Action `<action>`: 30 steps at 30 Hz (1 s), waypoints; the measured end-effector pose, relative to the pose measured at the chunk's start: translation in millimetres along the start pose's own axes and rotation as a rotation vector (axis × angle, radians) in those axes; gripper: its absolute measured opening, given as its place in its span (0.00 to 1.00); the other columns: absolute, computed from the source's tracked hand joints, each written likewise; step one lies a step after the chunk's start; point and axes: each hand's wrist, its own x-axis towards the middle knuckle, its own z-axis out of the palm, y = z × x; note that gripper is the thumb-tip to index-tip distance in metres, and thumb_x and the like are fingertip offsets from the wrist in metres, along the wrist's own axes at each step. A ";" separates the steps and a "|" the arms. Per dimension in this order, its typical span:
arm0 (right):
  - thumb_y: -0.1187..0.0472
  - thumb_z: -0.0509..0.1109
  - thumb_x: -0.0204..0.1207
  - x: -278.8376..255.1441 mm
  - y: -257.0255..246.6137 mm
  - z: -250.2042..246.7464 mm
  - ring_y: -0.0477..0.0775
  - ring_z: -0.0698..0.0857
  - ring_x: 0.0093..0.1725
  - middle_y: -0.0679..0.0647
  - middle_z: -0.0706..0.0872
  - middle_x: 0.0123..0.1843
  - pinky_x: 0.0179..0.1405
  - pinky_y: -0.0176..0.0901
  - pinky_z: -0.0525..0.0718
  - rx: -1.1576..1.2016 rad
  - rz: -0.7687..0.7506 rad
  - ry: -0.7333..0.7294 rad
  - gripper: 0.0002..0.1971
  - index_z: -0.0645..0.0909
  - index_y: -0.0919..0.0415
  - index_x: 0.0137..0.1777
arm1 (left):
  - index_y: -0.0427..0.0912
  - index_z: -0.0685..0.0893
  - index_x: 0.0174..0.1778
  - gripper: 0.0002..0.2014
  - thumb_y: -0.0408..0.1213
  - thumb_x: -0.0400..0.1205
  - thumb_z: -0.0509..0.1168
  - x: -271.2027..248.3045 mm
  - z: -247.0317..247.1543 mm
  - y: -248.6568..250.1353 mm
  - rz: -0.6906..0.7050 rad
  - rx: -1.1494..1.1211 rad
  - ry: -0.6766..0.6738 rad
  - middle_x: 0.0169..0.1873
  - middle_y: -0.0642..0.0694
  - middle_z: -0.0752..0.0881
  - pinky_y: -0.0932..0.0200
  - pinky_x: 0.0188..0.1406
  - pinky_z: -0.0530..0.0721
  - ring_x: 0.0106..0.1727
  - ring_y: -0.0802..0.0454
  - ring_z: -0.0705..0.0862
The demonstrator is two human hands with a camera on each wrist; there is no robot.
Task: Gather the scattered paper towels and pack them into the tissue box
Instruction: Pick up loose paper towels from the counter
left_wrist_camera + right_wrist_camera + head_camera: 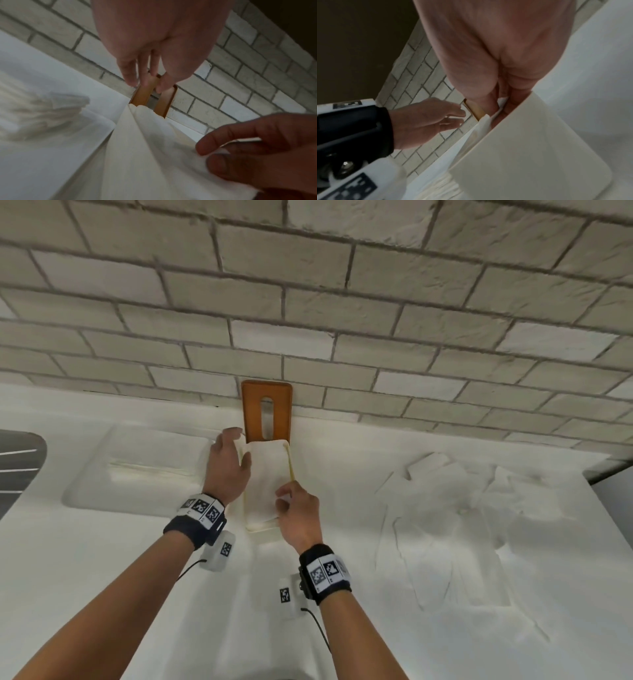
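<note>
Right hand [297,517] with thumb and forefinger closed in a pinching grip on the near right edge of a folded white paper towel [265,481], shown close in the left wrist view with the sheet's corner caught between the two fingertips [214,148]. Left hand [228,463] spread and relaxed, fingers extended at the towel's far left corner beside the box rim; whether those fingers press the sheet or only hover cannot be told. Towel lying in the mouth of the cream tissue box [260,529], which sits open-topped on the white worktop [342,628] with its far end close to the wall. Orange-brown lid [267,409] with a long slot standing upright against the pale brick wall [308,285], right behind the box. More loose paper towels [455,529] scattered flat and crumpled across the worktop to the right, well apart from the box. A flat stack of folded towels [144,470] lying to the left of the box, just beyond the left hand. Black wristbands with square printed markers on both wrists.
</note>
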 end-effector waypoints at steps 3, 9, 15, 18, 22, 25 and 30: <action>0.68 0.64 0.89 4.4 -0.5 -5.4 0.56 0.88 0.55 0.56 0.87 0.64 0.59 0.47 0.90 -0.119 -0.030 -0.072 0.10 0.82 0.56 0.62 | 0.43 0.85 0.65 0.14 0.27 0.85 0.70 5.0 1.8 1.6 0.203 0.040 -0.231 0.65 0.44 0.88 0.48 0.70 0.83 0.67 0.42 0.87; 0.56 0.74 0.87 10.9 21.5 -70.4 0.43 0.92 0.44 0.47 0.94 0.51 0.47 0.24 0.84 -0.096 -0.195 0.086 0.05 0.84 0.53 0.60 | 0.50 0.60 0.91 0.52 0.77 0.77 0.67 2.5 17.2 -6.7 0.249 0.618 -0.712 0.91 0.42 0.59 0.36 0.93 0.46 0.93 0.41 0.56; 0.53 0.76 0.84 48.9 127.1 -186.8 0.70 0.80 0.77 0.64 0.81 0.77 0.76 0.64 0.80 -0.548 0.175 0.280 0.25 0.74 0.57 0.78 | 0.66 0.38 0.91 0.73 0.90 0.55 0.66 -4.2 25.8 -3.1 0.185 0.800 -0.864 0.93 0.43 0.41 0.11 0.80 0.30 0.94 0.35 0.40; 0.44 0.77 0.82 43.8 168.7 -218.6 0.71 0.74 0.82 0.64 0.75 0.83 0.81 0.69 0.72 -0.701 0.360 0.237 0.38 0.66 0.55 0.86 | 0.67 0.49 0.91 0.64 0.83 0.62 0.71 -5.8 23.2 5.8 0.180 0.677 -0.786 0.93 0.47 0.47 0.16 0.80 0.27 0.94 0.33 0.43; 0.46 0.74 0.85 28.1 169.5 -220.5 0.66 0.77 0.80 0.57 0.84 0.79 0.78 0.64 0.73 -0.719 0.304 0.186 0.30 0.74 0.53 0.83 | 0.54 0.72 0.83 0.34 0.57 0.82 0.74 -24.1 23.7 33.6 0.243 0.293 -0.374 0.87 0.46 0.68 0.31 0.92 0.54 0.91 0.39 0.62; 0.47 0.77 0.85 11.6 130.0 -200.6 0.61 0.78 0.83 0.55 0.83 0.82 0.81 0.50 0.74 -0.391 0.156 0.111 0.31 0.78 0.56 0.86 | 0.55 0.79 0.73 0.21 0.58 0.87 0.69 -45.4 29.4 60.8 0.186 0.047 -0.346 0.74 0.52 0.82 0.46 0.80 0.77 0.78 0.49 0.77; 0.49 0.82 0.82 -27.7 28.8 -150.4 0.51 0.95 0.56 0.46 0.96 0.56 0.60 0.64 0.92 0.181 -0.177 0.031 0.11 0.90 0.48 0.61 | 0.59 0.68 0.80 0.31 0.71 0.86 0.58 -59.9 19.8 99.5 0.025 -0.224 -0.530 0.63 0.54 0.88 0.51 0.65 0.84 0.63 0.54 0.87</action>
